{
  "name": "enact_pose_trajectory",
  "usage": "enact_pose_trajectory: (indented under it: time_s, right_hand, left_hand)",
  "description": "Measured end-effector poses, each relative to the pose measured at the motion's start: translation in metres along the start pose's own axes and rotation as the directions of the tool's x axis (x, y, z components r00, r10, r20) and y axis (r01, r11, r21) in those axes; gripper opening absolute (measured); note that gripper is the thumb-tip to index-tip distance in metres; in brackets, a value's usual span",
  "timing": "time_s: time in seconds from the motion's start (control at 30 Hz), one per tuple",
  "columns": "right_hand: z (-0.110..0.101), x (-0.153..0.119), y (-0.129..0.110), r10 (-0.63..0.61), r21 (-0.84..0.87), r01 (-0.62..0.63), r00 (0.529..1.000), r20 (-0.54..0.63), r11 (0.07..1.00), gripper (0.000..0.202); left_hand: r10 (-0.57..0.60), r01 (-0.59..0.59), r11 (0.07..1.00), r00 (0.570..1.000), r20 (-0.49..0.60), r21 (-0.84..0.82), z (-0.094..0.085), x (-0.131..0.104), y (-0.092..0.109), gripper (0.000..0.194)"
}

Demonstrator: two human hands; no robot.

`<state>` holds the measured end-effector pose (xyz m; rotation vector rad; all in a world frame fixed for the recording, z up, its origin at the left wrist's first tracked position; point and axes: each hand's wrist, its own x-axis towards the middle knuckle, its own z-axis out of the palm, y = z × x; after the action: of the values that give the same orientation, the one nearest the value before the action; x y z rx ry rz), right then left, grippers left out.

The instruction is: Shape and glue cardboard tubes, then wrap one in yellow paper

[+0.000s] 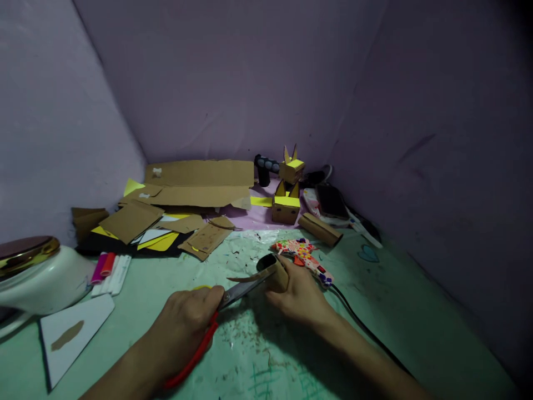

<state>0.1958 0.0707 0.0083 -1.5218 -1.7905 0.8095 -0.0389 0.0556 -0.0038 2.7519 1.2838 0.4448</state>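
My left hand (187, 316) is closed around the red and yellow handles of a pair of scissors (244, 288). My right hand (302, 294) grips a short brown cardboard tube (280, 276), its dark hollow end turned up and to the left. The scissor blades lie at the rim of the tube, where a thin curled strip of cardboard (244, 279) sticks out to the left. Just beyond my right hand lies a flower-patterned glue gun (302, 253), with a black cord running off to the lower right.
Behind stand small cardboard boxes with yellow tops and pointed ears (285, 211), near another cardboard tube (320, 229) and a phone (332, 201). Cardboard sheets (195, 194) and paper scraps fill the back left. Markers (110, 272), a white pot (45, 278) and a white board (79, 333) lie left.
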Motion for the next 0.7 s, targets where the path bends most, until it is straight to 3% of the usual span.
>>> enact_pose_trajectory:
  time_s: [0.27,0.5,0.7]
  right_hand:
    - [0.000,-0.002,-0.008,0.034,-0.236,-0.052,0.996,-0.080,0.970,0.021]
    - [0.008,-0.006,-0.009,0.082,-0.215,-0.103,0.991,-0.103,0.971,0.023]
    - [0.009,-0.006,-0.008,0.125,-0.242,-0.160,0.980,-0.155,0.957,0.035]
  left_hand:
    - [-0.061,0.059,0.996,0.998,0.024,0.069,0.003,0.003,0.005,0.029]
    - [-0.054,0.056,0.998,0.998,-0.045,0.032,0.005,0.001,0.010,0.028]
    - [-0.100,0.098,0.992,0.995,-0.022,-0.086,0.007,-0.002,0.011,0.025]
